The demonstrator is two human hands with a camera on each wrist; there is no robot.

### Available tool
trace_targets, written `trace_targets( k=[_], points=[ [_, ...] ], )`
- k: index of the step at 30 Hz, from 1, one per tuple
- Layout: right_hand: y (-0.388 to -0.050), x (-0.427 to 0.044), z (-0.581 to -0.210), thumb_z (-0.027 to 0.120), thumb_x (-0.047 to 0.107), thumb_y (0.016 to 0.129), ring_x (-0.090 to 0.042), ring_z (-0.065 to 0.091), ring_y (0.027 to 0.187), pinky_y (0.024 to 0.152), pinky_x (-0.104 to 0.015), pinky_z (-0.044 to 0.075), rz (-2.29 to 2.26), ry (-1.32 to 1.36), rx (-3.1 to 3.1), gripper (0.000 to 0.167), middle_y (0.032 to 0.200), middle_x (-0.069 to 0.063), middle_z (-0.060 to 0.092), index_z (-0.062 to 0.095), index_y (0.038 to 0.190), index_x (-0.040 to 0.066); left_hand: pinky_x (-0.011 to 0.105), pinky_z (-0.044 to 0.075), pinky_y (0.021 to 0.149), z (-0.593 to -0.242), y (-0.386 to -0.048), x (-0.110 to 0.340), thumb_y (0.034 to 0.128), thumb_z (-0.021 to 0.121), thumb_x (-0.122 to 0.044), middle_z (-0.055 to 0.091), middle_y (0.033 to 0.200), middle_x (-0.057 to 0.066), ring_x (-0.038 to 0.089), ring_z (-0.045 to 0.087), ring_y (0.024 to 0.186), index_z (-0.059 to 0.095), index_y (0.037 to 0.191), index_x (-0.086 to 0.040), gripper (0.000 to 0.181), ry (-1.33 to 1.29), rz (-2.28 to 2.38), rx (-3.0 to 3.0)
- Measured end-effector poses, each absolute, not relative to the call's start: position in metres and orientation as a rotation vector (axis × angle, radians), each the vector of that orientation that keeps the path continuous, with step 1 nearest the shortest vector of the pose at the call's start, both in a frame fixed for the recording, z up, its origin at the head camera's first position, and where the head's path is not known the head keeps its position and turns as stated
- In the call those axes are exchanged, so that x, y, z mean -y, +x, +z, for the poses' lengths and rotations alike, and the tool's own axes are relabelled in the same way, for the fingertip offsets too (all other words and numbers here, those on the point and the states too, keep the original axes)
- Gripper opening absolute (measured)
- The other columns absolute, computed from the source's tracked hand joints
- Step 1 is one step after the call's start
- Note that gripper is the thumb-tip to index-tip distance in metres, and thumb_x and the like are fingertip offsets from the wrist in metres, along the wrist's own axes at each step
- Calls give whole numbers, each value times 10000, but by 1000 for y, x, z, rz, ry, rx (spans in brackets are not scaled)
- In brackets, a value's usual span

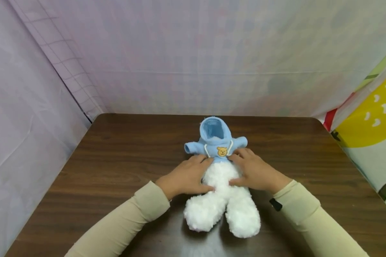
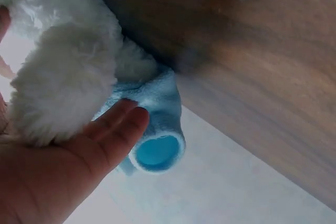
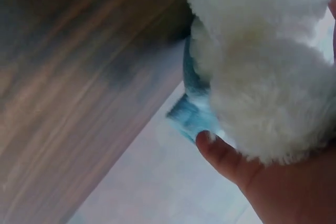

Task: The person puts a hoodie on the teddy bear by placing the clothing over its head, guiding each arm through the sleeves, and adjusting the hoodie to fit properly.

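Observation:
A fluffy white plush toy point(image 1: 220, 175) lies on the table with two thick, rounded limbs toward me. Its far end goes under a small light-blue hoodie point(image 1: 212, 148) with a bear patch, white cords and an unfilled hood. My left hand point(image 1: 186, 176) rests on the toy's left side, fingertips at the hoodie's hem and thumb on the white fur. Opposite it, my right hand point(image 1: 257, 171) touches the hem and fur in the same way. Extended fingers point(image 2: 123, 132) lie against the blue cloth in the left wrist view. In the right wrist view, fur hides part of the right hand.
The dark wooden table point(image 1: 132, 150) has rounded far corners. A pale checked curtain point(image 1: 193, 64) hangs behind it, and a whitish sheet point(image 1: 25, 117) hangs at the left. At the right is a printed cloth with a yellow shape point(image 1: 370, 117).

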State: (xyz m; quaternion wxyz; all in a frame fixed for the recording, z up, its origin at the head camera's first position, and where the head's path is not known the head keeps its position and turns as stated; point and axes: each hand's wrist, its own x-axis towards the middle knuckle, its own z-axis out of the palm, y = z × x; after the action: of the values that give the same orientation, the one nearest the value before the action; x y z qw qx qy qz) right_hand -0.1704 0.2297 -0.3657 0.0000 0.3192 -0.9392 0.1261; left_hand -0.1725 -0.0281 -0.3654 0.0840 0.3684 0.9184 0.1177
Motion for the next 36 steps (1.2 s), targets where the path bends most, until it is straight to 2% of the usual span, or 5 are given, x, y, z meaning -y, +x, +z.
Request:
trace_targets(
  k=[6,12,19,31,36],
  points=[
    [-171,-228,-373,813,455,803,-349,511,1217,960,-528,453,366,1011,2829,770,1297,-172,538,532,1350,-8,423,411,1056,-365,-174,28,896,687,-525,400,1480,146,303,445,1322,351,1513,-21,864,1169,385,-2759],
    [-169,-227,-377,785,486,821,-247,639,931,768,-438,525,400,971,2839,680,1069,-111,630,525,1245,23,371,454,1002,-367,-176,27,883,716,-502,469,1365,120,257,534,1193,424,1443,-43,781,1177,408,-2768],
    [-170,-224,-378,809,429,806,-138,518,685,615,-356,460,391,1015,2797,524,800,20,522,506,1032,66,407,483,971,-370,-173,25,879,724,-496,501,1354,128,282,565,1169,449,1410,-51,745,1113,410,-2802],
    [-156,-216,-366,865,408,758,-391,443,1227,849,-574,473,194,956,2708,869,1332,-232,429,459,1392,-26,424,471,941,-363,-163,21,763,791,-589,426,1339,148,306,455,1205,422,1478,-36,976,1115,267,-3031],
    [-157,-212,-364,839,364,802,-398,436,1250,903,-553,470,201,1036,2736,786,1364,-250,418,496,1377,-48,437,458,972,-362,-164,22,763,793,-586,384,1387,179,338,407,1267,359,1509,6,1047,1102,290,-3001]
  ],
)
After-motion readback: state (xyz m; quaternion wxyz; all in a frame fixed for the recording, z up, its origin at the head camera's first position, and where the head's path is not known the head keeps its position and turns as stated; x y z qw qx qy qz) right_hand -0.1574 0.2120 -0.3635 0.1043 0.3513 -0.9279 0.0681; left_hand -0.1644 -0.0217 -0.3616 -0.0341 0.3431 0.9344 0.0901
